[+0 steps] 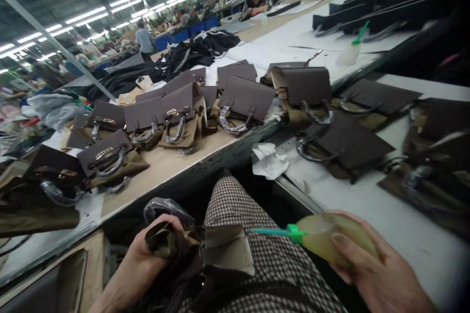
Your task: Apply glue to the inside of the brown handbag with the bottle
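My left hand (147,249) is closed around a dark brown handbag (227,249) on my lap, gripping its bunched olive lining. The bag's pale inner side faces up, and its plastic-wrapped handle (165,205) arches beyond my fingers. In my right hand (378,264) is a soft squeeze bottle (326,237) of yellowish liquid, lying on its side. Its green nozzle (271,231) points left at the bag's open edge, with a small gap or light contact that I cannot tell apart.
Several brown handbags with wrapped handles stand along the workbench (154,176) ahead; more lie on the white table (319,195) at right. Crumpled white paper (270,160) sits at that table's corner. Another glue-type bottle (348,54) stands farther back. A co-worker (257,0) sits beyond.
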The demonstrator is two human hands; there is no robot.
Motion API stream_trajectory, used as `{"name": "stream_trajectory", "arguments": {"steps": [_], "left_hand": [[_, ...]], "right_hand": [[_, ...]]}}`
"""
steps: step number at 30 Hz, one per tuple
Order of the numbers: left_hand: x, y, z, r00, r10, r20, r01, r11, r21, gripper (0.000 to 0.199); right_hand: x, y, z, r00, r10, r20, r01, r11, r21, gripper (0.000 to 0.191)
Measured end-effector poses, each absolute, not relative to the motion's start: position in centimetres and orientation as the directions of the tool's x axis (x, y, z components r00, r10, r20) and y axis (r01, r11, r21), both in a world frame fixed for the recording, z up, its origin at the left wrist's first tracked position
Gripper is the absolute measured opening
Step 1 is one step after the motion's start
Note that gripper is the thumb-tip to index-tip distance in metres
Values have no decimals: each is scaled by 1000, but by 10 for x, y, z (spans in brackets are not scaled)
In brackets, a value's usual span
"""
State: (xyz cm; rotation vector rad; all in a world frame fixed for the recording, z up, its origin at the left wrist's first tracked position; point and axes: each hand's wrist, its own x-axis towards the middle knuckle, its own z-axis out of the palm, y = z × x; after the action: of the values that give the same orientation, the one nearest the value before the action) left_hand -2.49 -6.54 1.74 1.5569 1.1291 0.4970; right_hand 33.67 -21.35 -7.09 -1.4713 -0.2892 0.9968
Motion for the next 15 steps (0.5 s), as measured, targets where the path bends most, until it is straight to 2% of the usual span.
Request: {"name": "stream_trajectory", "arguments": {"steps": [2, 5, 10, 12, 15], "left_hand": [[-21, -73, 13, 487, 832, -267, 424, 42, 905, 14], [-14, -85, 14, 437, 856, -278, 448, 61, 892, 13], [-4, -96, 25, 398, 877, -267, 518, 26, 855, 15], [-5, -97, 25, 412, 873, -260, 543, -7, 840, 14], [-13, -98, 13, 487, 849, -205, 528, -99, 844, 16]], "right_hand": [[339, -215, -73, 573, 713, -403, -350, -231, -908, 53], [345, -220, -78, 536, 740, -406, -262, -311, -914, 59], [347, -223, -86, 471, 779, -414, -100, -420, -902, 58], [346, -222, -91, 450, 785, -426, -151, -403, -903, 56], [346, -223, -100, 415, 788, -455, -415, -281, -865, 53]]}}
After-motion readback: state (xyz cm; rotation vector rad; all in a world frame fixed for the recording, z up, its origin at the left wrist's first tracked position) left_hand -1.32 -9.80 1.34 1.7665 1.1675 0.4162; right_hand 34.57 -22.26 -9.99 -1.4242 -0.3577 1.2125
